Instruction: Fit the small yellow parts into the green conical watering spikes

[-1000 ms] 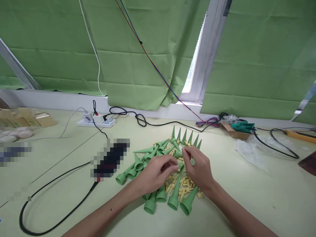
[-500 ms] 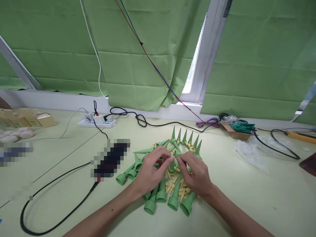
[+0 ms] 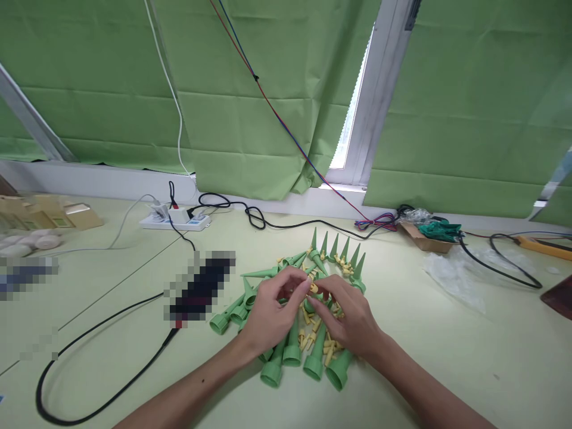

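My left hand (image 3: pixel 281 305) is closed in a pinch on a small yellow plastic fitting (image 3: pixel 314 288), held just above the pile. My right hand (image 3: pixel 351 314) meets it from the other side, its forefinger and thumb curled about the same fitting. Below both hands lie green hollow plastic spikes (image 3: pixel 314 362) with wide open sockets, several pointing toward me. Loose yellow fittings (image 3: pixel 329 351) are scattered between them. Farther back, several green spikes (image 3: pixel 335 245) stand upright in a curved row with yellow pieces at their bases. My fingers hide the pile's middle.
A blurred dark device (image 3: pixel 203 287) with a looping black cable lies left of the pile. A white power strip (image 3: pixel 174 223) sits by the wall. To the right are a cardboard box (image 3: pixel 422 238) with green material and a clear plastic bag (image 3: pixel 456 277).
The yellow fitting now shows more plainly between my fingers. My right thumb has dropped lower and left, apart from the forefinger. My left hand has barely moved.
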Available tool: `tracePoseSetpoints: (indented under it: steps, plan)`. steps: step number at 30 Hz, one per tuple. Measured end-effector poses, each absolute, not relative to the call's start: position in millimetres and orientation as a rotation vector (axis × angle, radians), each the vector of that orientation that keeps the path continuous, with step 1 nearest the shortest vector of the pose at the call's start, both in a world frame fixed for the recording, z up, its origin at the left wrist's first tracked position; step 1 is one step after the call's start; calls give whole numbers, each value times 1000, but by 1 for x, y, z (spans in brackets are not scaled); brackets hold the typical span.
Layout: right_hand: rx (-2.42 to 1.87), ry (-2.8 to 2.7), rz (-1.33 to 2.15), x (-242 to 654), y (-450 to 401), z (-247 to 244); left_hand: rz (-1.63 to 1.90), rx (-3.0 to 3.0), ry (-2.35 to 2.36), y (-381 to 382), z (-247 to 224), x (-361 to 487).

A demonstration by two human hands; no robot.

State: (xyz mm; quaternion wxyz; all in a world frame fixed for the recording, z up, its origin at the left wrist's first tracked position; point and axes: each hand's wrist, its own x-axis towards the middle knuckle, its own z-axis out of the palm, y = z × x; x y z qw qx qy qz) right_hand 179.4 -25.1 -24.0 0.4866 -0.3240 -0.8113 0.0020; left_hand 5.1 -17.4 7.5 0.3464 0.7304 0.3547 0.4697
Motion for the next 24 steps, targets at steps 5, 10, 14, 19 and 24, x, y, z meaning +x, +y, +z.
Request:
tracePoseSetpoints:
  steps: [5,10,14,19,24]
  plan:
    - [-774,-1950,-20,180,-24,-26,1166,1858,927,-17,6,5]
    - [-777,-1930,-37,181,-24,-28,1151,1848,910,-15,7,6]
    - [-774,-1923,-34,181,-25,-27,1142,1850,905,-14,7,7]
    - [-760,-1922,-53,181,-23,-28,1128,1863,916,-13,6,7]
    - [-758,-1919,-51,183,-23,-29,1130,1894,948,-13,6,6]
